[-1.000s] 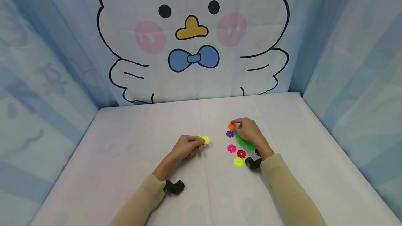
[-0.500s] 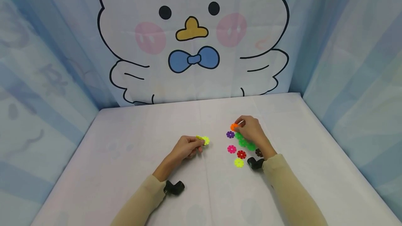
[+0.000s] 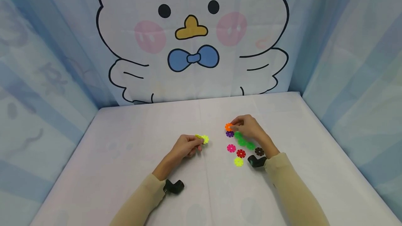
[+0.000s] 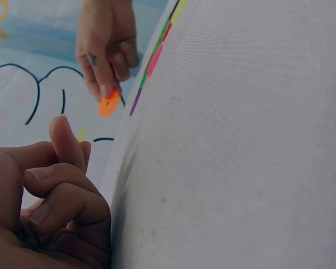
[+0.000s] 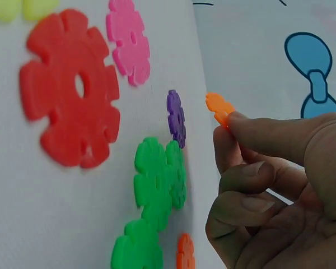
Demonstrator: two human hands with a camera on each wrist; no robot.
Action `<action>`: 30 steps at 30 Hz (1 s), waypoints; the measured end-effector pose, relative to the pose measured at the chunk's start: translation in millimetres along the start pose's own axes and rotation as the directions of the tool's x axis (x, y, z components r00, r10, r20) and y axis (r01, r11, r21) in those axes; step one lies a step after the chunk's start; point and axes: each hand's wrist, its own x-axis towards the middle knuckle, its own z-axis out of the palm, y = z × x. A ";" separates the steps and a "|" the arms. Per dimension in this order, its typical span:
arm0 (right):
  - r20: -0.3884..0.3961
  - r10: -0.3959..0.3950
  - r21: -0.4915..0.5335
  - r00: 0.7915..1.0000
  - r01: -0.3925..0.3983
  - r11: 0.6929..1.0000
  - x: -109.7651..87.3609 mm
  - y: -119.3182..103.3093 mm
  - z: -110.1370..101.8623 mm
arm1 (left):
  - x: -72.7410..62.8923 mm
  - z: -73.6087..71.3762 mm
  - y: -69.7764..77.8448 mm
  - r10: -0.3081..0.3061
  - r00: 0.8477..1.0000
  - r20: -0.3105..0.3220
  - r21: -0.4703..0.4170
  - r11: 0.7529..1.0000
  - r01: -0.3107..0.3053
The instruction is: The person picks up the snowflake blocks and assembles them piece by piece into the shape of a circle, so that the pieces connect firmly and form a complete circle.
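Observation:
My left hand (image 3: 185,146) pinches yellow snowflake discs (image 3: 205,139), two by the look of it, at mid-table. Only a thin yellow edge (image 4: 81,134) shows past the thumb in the left wrist view. Between thumb and fingertips, my right hand (image 3: 249,127) holds an orange snowflake disc (image 5: 218,105) off the table. From the head, this orange disc (image 3: 228,127) overlaps the far edge of a purple disc (image 3: 230,134). Several green discs (image 3: 242,142) lie below the right hand, partly covered by it. The two hands are apart.
Pink (image 3: 231,148), red (image 3: 240,153), yellow (image 3: 238,162) and dark brown (image 3: 259,151) discs lie loose near the right forearm. Another orange disc (image 5: 185,255) lies beside the green ones. A printed curtain (image 3: 194,79) stands behind the white table (image 3: 125,170).
My right hand first shifts slightly right with the orange disc, then back left, bringing the disc over the purple one in view. The left hand holds still with its yellow discs.

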 end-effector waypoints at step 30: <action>0.164 -0.260 0.089 0.952 0.248 0.965 -10.3 -33.0 32.3 | -2.3 -0.9 4.4 -0.025 1.000 0.012 -0.002 1.000 0.025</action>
